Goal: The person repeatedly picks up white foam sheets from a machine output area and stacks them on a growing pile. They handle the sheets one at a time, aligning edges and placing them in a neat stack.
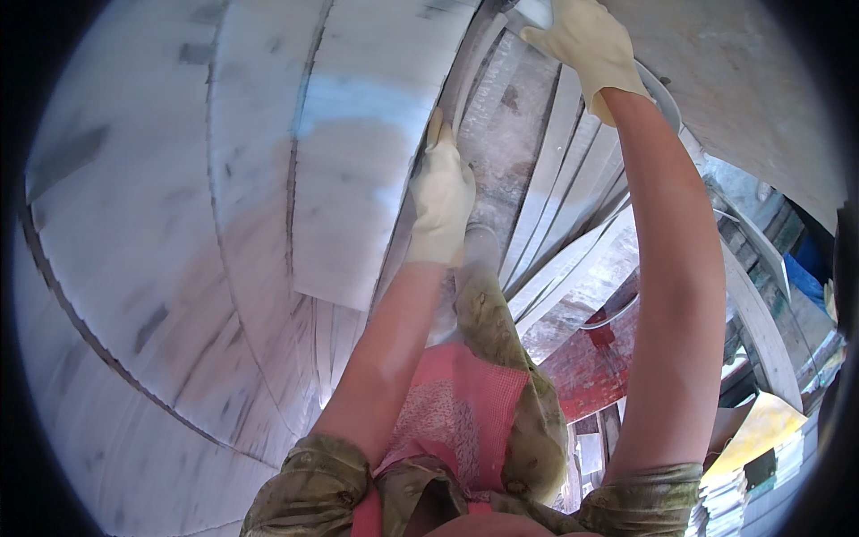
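Left hand: I have the left hand at mid-view, in a cream glove. Its fingers point away from the body, along the dark right-hand edge of a pale panel. The glove lies against or just beside this edge. I cannot tell whether the fingers are closed on the panel, because the fingertips are partly hidden.

Right hand: The right hand, also gloved, is at the upper border, farther from the body. Its thumb side faces left, near a small white piece. The border cuts off part of the hand, so I cannot tell whether the fingers grip anything.

Panel location: The pale panel is left of the left hand, with a bluish bright patch on its surface and its near corner visible below. More pale sheets with dark seams fill the left side.

Surroundings: Between the 2 hands I see a stained grey board, with long narrow strips at its right. A red-stained piece lies nearer the body. A yellow sheet is at lower right, and a blue item is above it.

Operator clothing: Camouflage sleeves are pushed up both arms; a pink apron covers the lap.
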`<control>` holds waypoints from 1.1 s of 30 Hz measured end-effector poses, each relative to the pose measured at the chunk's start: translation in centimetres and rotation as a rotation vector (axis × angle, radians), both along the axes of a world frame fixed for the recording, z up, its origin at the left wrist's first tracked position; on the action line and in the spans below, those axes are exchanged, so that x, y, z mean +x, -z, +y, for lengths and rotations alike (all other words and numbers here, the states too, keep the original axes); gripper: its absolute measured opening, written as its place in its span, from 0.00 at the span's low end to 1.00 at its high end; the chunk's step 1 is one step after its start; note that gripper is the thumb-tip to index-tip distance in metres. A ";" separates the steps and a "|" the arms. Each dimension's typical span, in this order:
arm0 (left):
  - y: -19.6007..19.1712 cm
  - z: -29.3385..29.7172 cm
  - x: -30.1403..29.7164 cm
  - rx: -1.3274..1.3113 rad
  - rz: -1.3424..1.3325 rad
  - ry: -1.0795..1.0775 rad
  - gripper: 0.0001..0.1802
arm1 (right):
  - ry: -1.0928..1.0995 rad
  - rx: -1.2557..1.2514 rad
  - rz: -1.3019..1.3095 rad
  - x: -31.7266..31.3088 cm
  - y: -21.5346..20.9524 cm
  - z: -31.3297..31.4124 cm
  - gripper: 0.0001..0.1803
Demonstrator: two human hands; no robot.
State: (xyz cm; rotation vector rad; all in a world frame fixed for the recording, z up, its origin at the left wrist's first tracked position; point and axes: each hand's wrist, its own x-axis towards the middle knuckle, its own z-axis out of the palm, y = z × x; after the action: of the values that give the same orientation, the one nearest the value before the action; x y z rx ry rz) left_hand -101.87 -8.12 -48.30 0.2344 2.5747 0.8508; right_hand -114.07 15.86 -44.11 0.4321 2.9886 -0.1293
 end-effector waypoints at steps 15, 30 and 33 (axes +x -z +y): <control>0.5 1.8 -1.6 0.169 -0.288 -0.116 0.25 | 0.021 -0.023 -0.022 1.1 -0.7 0.6 0.34; 2.6 0.0 -0.7 0.075 -0.218 -0.012 0.29 | -0.044 0.103 -0.020 0.2 0.5 -1.3 0.34; 2.3 0.3 0.1 0.405 -0.441 -0.365 0.32 | -0.057 0.123 -0.005 -0.2 0.3 -1.6 0.30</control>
State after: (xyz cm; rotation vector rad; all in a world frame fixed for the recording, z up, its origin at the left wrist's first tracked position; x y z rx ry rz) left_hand -101.79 -7.80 -50.64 -0.2912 2.0417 1.3805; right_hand -114.22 14.22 -44.41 0.3580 3.0109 0.0607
